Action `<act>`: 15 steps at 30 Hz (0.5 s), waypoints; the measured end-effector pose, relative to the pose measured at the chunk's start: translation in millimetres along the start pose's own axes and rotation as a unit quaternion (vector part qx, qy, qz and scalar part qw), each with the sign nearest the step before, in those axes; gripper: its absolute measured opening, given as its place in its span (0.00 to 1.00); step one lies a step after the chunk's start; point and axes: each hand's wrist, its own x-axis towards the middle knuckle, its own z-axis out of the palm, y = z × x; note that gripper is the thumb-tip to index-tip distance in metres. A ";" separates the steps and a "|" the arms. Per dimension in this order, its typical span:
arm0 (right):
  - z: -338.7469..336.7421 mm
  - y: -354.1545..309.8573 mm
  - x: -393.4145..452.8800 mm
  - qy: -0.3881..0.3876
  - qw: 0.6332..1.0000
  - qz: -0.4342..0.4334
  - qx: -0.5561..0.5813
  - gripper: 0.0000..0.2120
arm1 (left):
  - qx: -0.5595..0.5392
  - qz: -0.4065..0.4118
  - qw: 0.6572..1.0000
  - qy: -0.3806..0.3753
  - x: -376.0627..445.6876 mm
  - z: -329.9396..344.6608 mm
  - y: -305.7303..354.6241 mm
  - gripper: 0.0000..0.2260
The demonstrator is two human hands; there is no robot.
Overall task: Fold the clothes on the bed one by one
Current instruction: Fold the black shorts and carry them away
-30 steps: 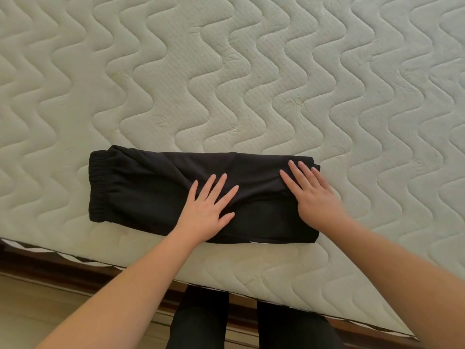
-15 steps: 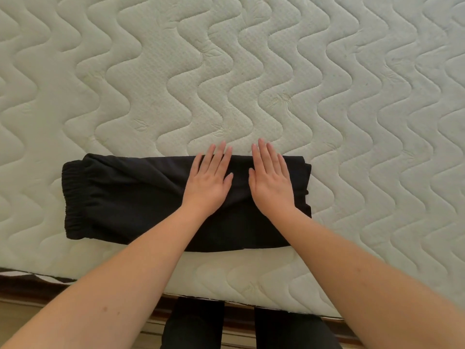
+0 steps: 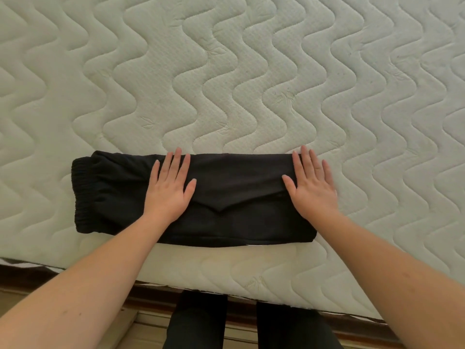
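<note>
A single pair of black, soft-knit jogging trousers (image 3: 226,197) lies folded into a long flat band across the near part of the pale, wavy-quilted mattress (image 3: 251,84), just inside its front edge and running side to side. At the far left end sits the ribbed elastic waistband (image 3: 81,197), gathered into fine vertical ridges, with the cloth puckered just beside it. Toward the middle an upper layer of fabric ends in a shallow V-shaped edge (image 3: 220,210) pointing toward me, lying over the layer beneath, and the lower hem line runs nearly straight along the front. My left hand (image 3: 169,191) rests palm down on the trousers a little left of centre, fingers straight and close together, their tips reaching the far folded edge, thumb angled out to the right; it grips nothing, only presses flat. My right hand (image 3: 312,190) lies flat in the same way at the right end of the band, fingers straight and slightly fanned, the fingertips passing just over the far edge onto the mattress, thumb pointing left across the cloth. Both forearms come in bare from the lower corners. In all I count one garment, one mattress and two hands, both flat on the cloth.
</note>
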 end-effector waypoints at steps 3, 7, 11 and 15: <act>-14.8 -33.3 -2.0 0.036 0.999 -0.011 0.016 0.32 | -0.005 -0.018 1.000 0.011 -7.0 -9.5 -23.0 0.29; -22.7 -106.7 1.5 0.043 0.993 -0.096 0.055 0.30 | -0.033 -0.049 0.998 0.024 -2.4 -21.1 -56.5 0.28; -17.0 -186.6 4.5 0.035 0.982 -0.168 0.077 0.29 | -0.013 -0.043 0.999 -0.006 8.1 -20.3 -96.5 0.29; -5.8 -240.1 9.7 0.023 0.977 -0.199 0.072 0.30 | 0.015 -0.060 0.998 -0.002 7.9 -12.6 -128.1 0.31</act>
